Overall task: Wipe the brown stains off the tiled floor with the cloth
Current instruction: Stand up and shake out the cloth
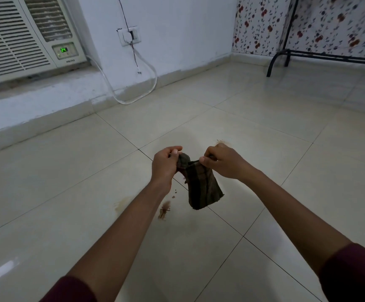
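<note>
A dark brown striped cloth (203,188) hangs in the air above the cream tiled floor (68,182). My left hand (165,163) grips its bunched top corner and my right hand (223,161) pinches the other top edge. A dark brown stain (164,210) with small specks lies on the tile just below my left wrist. A paler brown smear (120,204) sits to its left. Another brown patch (220,141) shows just beyond my right hand.
A window air conditioner (24,35) fills the upper left wall, with a white cable (138,92) looping down to the floor by a wall socket (129,35). A black metal stand (286,59) is at the far right before floral wallpaper.
</note>
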